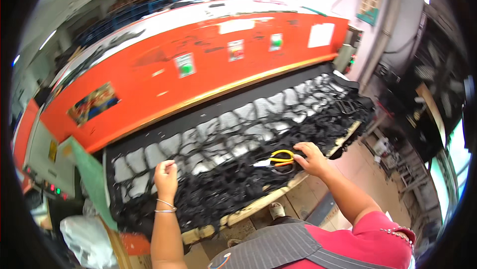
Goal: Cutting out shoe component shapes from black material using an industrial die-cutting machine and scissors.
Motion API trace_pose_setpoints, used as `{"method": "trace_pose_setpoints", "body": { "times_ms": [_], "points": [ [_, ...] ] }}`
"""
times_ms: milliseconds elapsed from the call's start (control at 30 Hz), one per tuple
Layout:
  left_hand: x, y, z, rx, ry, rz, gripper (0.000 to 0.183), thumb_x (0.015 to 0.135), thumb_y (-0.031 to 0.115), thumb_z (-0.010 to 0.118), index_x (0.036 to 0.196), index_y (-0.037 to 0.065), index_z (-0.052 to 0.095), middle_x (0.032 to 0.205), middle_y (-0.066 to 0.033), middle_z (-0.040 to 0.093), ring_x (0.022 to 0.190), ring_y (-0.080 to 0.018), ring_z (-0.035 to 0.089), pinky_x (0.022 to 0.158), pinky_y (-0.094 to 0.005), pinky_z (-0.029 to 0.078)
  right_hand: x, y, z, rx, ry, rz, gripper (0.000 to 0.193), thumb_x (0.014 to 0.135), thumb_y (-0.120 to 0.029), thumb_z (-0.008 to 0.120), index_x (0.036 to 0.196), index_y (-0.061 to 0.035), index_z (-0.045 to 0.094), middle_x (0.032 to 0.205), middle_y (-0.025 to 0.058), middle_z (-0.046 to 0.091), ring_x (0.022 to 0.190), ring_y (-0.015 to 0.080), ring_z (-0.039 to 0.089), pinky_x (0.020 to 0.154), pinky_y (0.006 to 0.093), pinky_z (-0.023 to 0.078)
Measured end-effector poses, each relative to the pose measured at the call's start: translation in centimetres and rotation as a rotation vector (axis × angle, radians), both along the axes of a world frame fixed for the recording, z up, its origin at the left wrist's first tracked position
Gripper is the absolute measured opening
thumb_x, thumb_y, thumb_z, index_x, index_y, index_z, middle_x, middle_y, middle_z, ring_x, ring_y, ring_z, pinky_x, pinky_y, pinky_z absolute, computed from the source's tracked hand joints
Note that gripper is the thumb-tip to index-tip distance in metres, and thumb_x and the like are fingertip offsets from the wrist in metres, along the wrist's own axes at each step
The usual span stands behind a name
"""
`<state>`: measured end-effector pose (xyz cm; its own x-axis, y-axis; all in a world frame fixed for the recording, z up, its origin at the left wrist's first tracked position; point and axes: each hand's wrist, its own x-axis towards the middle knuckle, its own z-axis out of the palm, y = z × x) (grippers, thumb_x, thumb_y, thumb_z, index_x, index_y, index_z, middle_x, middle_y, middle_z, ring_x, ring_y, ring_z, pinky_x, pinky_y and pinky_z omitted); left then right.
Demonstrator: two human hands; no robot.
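Note:
A pair of scissors [278, 159] with yellow handles and pale blades is in my right hand [309, 158], its fingers at the handle loops. The blades point left over a heap of black cut strips [233, 189]. My left hand [166, 177], a bangle at its wrist, is closed above the heap's left part; whatever its fingers may pinch is too small to make out. Behind both hands, a black web of cut-out material [223, 130] lies over a pale sheet, with light gaps between the strands.
Beyond the web rises a long orange machine beam [208, 60] with several buttons on its face. A wooden edge [263, 202] runs along the near side. At left are a green panel [87, 174] and a white plastic bag [88, 241]; machinery stands at right.

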<state>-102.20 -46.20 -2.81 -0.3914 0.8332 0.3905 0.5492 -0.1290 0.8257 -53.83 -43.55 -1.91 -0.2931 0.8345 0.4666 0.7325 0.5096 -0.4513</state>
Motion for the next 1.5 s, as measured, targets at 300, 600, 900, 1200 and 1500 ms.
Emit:
{"method": "trace_pose_setpoints", "body": {
  "times_ms": [300,600,900,1200,1500],
  "points": [
    [8.1,16.2,-2.0,-0.215,0.547,0.255,0.036,0.075,0.015,0.07,0.103,-0.005,0.06,0.102,-0.0238,0.061,0.1,-0.0401,0.056,0.092,-0.0439,0.044,15.2,19.3,1.4,-0.182,0.236,-0.063,0.037,0.084,-0.027,0.068,0.11,-0.0005,0.064,0.1,0.0162,0.066,0.095,0.0263,0.065,0.084,0.0341,0.05],
    [14.0,19.5,1.3,-0.878,0.471,0.533,0.033,0.084,0.016,0.061,0.105,-0.009,0.059,0.111,-0.0335,0.059,0.107,-0.0458,0.057,0.091,-0.0461,0.046,17.9,41.8,1.9,-0.855,0.475,-0.4,0.057,0.081,-0.037,0.07,0.115,0.0073,0.058,0.105,0.0227,0.065,0.097,0.0316,0.064,0.082,0.0422,0.053],
    [15.5,20.4,-1.6,-0.65,0.663,0.466,0.024,0.088,0.018,0.055,0.093,-0.006,0.059,0.093,-0.0296,0.064,0.091,-0.0468,0.061,0.078,-0.0518,0.048,19.1,50.9,-6.7,-0.765,0.634,-0.513,0.026,0.074,-0.018,0.075,0.087,0.0036,0.069,0.073,0.0142,0.066,0.061,0.0236,0.062,0.052,0.0381,0.048],
    [18.0,17.2,-1.6,-0.845,0.473,0.499,0.027,0.093,0.024,0.046,0.108,0.004,0.056,0.104,-0.026,0.065,0.102,-0.0443,0.06,0.085,-0.053,0.048,18.6,40.3,-1.2,-0.484,-0.416,-0.527,0.038,0.095,-0.037,0.049,0.109,-0.0041,0.064,0.11,0.0182,0.066,0.106,0.0345,0.063,0.091,0.0455,0.05],
    [19.0,6.7,-1.5,-0.769,0.451,0.421,0.021,0.094,0.023,0.048,0.1,0.003,0.053,0.088,-0.03,0.063,0.088,-0.0499,0.059,0.077,-0.0559,0.046,21.3,31.7,-1.5,-0.325,-0.536,-0.429,0.029,0.096,-0.029,0.046,0.096,-0.0027,0.057,0.088,0.024,0.067,0.088,0.0418,0.065,0.077,0.0523,0.049]
  ]
}}
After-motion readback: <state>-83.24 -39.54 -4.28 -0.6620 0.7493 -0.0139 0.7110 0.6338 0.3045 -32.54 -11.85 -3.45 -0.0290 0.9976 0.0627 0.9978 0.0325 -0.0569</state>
